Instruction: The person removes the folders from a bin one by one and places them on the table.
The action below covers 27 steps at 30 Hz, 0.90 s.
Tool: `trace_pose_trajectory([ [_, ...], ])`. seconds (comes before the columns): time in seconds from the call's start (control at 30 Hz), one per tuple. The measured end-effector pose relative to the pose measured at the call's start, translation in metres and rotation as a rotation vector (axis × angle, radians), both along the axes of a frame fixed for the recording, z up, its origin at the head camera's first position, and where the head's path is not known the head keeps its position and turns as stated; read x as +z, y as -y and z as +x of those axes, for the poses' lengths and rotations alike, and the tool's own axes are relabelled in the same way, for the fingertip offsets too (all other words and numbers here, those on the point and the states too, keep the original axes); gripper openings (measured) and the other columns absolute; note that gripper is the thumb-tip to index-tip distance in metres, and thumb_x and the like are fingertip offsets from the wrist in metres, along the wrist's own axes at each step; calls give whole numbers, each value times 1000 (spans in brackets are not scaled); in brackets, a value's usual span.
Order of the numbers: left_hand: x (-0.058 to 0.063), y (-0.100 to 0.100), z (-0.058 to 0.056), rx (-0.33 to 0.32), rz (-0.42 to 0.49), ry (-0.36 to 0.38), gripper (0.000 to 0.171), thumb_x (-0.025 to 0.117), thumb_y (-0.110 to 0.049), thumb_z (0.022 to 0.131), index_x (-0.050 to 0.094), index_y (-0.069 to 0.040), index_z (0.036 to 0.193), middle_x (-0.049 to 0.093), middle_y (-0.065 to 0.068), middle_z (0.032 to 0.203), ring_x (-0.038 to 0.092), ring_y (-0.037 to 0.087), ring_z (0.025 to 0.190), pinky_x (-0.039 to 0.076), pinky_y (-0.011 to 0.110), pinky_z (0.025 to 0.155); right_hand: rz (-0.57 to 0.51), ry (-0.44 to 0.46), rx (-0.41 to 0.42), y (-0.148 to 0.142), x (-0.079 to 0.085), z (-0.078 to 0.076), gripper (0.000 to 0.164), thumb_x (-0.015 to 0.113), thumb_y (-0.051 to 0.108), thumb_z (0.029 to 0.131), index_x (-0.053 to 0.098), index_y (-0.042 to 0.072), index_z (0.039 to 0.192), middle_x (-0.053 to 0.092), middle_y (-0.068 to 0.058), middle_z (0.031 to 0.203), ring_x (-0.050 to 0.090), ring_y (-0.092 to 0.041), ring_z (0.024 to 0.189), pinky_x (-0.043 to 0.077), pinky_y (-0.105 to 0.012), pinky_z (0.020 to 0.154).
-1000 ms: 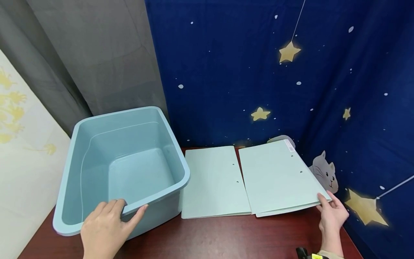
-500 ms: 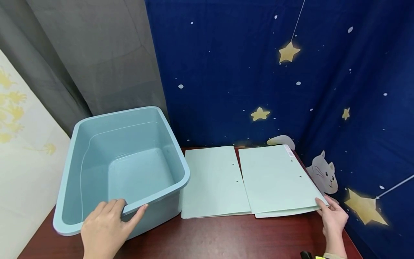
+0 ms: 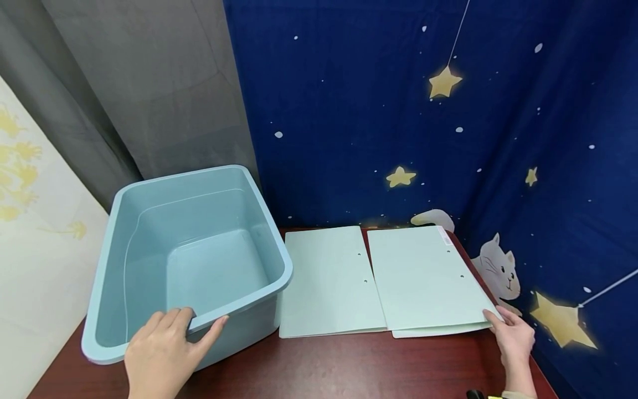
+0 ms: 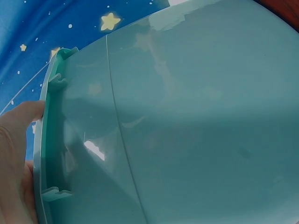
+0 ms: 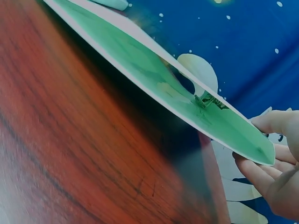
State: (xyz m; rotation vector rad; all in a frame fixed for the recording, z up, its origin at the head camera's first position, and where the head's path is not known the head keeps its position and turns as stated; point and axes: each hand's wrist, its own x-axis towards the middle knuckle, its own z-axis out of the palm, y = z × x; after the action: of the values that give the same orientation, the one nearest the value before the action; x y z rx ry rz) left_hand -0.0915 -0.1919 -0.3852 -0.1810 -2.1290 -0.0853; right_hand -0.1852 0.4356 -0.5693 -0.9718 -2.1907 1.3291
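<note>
On the left of the head view, a blue plastic tub (image 3: 214,266) stands with its inside bare. My left hand (image 3: 161,352) grips its near rim, fingers inside and thumb outside; the left wrist view shows the tub's smooth outer wall (image 4: 196,112). Two pale green file folders lie on the table. The left folder (image 3: 331,288) is flat beside the tub. My right hand (image 3: 513,335) pinches the near right corner of the right folder (image 3: 428,282), thumb above and fingers below. In the right wrist view, that folder's covers (image 5: 163,88) gape a little, held above the tabletop.
The dark red wooden table (image 3: 339,366) runs along the front, its right edge near my right hand. Behind hang a grey curtain (image 3: 164,83) and a navy curtain (image 3: 349,111) with stars and a cat print. A white cloth (image 3: 40,266) is at far left.
My right hand has lowered the right folder's near right corner toward the table, and its far edge has dropped too. My left hand and the tub have stayed put.
</note>
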Motion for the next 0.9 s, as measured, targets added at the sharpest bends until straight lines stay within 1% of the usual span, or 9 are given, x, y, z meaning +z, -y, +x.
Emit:
trace_pose_trajectory([
  [0.1, 0, 0, 0, 4, -2, 7, 69, 35, -67, 82, 44, -5, 53, 31, 0, 43, 26, 15, 40, 21, 26, 38, 143, 51, 13, -2, -1, 0, 67, 70, 50, 71, 58, 9, 122, 64, -10, 109, 61, -8, 93, 42, -21, 84],
  [0.2, 0, 0, 0, -1, 3, -7, 69, 36, -67, 81, 45, -5, 53, 31, 0, 43, 26, 15, 40, 20, 26, 38, 251, 37, 52, 13, 26, 10, 60, 69, 44, 75, 59, 6, 120, 67, -4, 104, 57, 5, 93, 30, -34, 99],
  [0.23, 0, 0, 0, -7, 6, -18, 69, 36, -67, 81, 45, -5, 53, 31, 0, 43, 26, 15, 40, 20, 26, 38, 264, 16, 68, 14, 31, 11, 58, 69, 40, 76, 59, 4, 119, 67, -6, 102, 59, 1, 93, 26, -39, 101],
  [0.33, 0, 0, -1, -19, 18, -40, 69, 37, -67, 81, 46, -4, 53, 32, 1, 42, 26, 15, 40, 20, 26, 38, 309, -5, 68, 13, 37, 8, 57, 70, 42, 75, 60, 8, 119, 68, 1, 100, 49, 22, 73, 31, -32, 99],
  [0.43, 0, 0, -1, -20, 29, -39, 69, 38, -67, 81, 45, -5, 53, 32, 1, 42, 26, 16, 40, 20, 27, 38, 321, -27, 49, -6, 14, -8, 61, 70, 51, 71, 60, 17, 120, 64, -4, 112, 53, 16, 83, 37, -15, 88],
  [0.6, 0, 1, 0, 6, 9, -6, 69, 36, -68, 81, 44, -7, 52, 30, -1, 43, 27, 15, 40, 20, 26, 38, 286, -163, 161, -3, 22, -13, 60, 73, 41, 72, 57, 15, 124, 61, -1, 117, 56, 8, 98, 39, -8, 81],
  [0.67, 0, 1, 0, 6, 10, -2, 69, 36, -69, 81, 43, -7, 52, 29, -2, 43, 26, 15, 40, 19, 26, 38, 285, -203, 215, 5, 34, -10, 60, 73, 37, 74, 55, 14, 126, 60, -1, 119, 55, 2, 104, 39, -12, 86],
  [0.77, 1, 0, 1, 0, 18, 2, 68, 36, -68, 81, 43, -7, 52, 28, -2, 43, 25, 15, 40, 18, 25, 38, 285, -219, 236, 23, 52, -6, 59, 71, 38, 76, 53, 17, 128, 59, 5, 120, 51, 10, 103, 35, -3, 82],
  [0.9, 3, 0, 2, 11, 3, 32, 70, 34, -68, 81, 45, -5, 53, 31, 0, 43, 26, 15, 40, 19, 25, 38, 277, -218, 288, 59, 96, 10, 55, 68, 33, 80, 52, 12, 128, 57, -5, 122, 50, 8, 106, 34, -1, 81],
])
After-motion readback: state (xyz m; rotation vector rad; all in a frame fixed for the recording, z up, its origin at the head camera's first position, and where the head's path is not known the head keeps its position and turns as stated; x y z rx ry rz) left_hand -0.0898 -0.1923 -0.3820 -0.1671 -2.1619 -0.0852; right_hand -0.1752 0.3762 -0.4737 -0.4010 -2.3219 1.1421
